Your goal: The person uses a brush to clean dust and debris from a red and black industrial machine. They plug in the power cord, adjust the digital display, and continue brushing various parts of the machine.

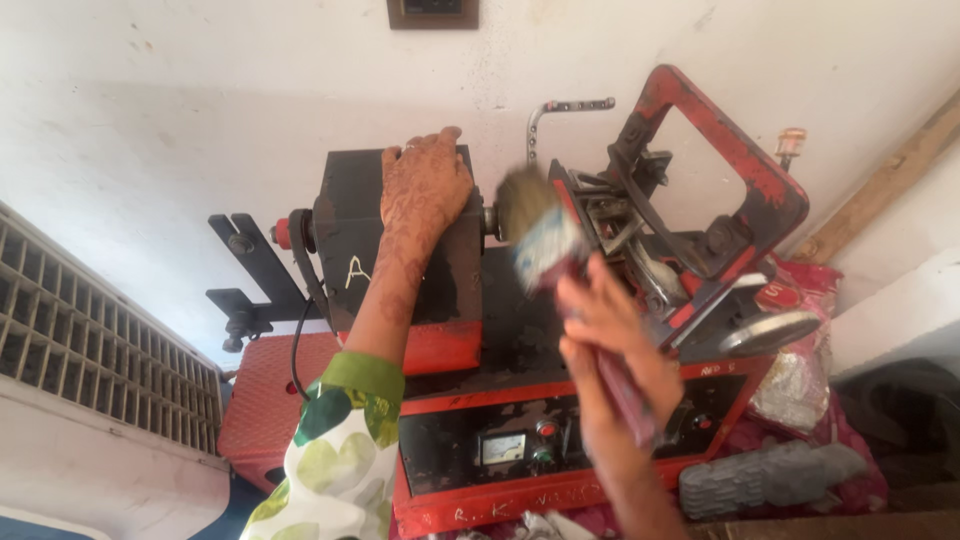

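Note:
My left hand [424, 183], patterned with henna, rests flat on top of the black motor box [352, 262] of a red and black machine [520, 440]. My right hand [610, 345] grips a flat dark red piece with a white and blue end [548, 243], blurred by motion. That end is held up against the round brush wheel [520, 190] on the motor's shaft. Whether the piece touches the wheel I cannot tell.
The machine's red arm frame [735, 170] and a round metal disc [768, 332] stand at the right. A small gauge [502, 448] and knobs sit on the front panel. A grey grooved sole [765, 475] lies bottom right. A metal grille [95, 330] is at the left, a white wall behind.

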`<control>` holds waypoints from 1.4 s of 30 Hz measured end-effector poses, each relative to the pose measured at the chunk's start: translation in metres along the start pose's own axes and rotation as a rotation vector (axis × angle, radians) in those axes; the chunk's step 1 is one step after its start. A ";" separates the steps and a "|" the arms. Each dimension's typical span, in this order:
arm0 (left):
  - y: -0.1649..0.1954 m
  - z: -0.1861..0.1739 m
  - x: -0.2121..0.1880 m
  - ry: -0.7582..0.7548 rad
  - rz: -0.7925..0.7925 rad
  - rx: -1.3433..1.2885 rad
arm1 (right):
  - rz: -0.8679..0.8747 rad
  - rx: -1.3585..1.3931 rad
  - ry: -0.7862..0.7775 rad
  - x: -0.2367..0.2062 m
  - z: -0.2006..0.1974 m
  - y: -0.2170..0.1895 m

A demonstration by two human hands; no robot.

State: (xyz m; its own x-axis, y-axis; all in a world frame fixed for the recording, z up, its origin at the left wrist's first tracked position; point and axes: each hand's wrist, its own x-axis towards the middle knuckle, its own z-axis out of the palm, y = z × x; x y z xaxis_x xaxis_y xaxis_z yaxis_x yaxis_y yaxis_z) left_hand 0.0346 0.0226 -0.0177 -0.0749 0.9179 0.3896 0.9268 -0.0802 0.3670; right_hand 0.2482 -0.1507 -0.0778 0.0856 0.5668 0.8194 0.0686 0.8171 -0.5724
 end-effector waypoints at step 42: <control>-0.003 0.003 0.001 0.029 0.018 0.020 | 0.266 0.100 -0.275 -0.070 -0.012 0.048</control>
State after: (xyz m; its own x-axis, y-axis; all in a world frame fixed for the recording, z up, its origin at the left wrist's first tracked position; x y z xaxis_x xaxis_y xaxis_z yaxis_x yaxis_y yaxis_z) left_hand 0.0332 0.0255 -0.0209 -0.0686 0.9047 0.4204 0.9353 -0.0883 0.3426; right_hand 0.2574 -0.1526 -0.1632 -0.1830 0.7561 0.6284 -0.0189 0.6363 -0.7712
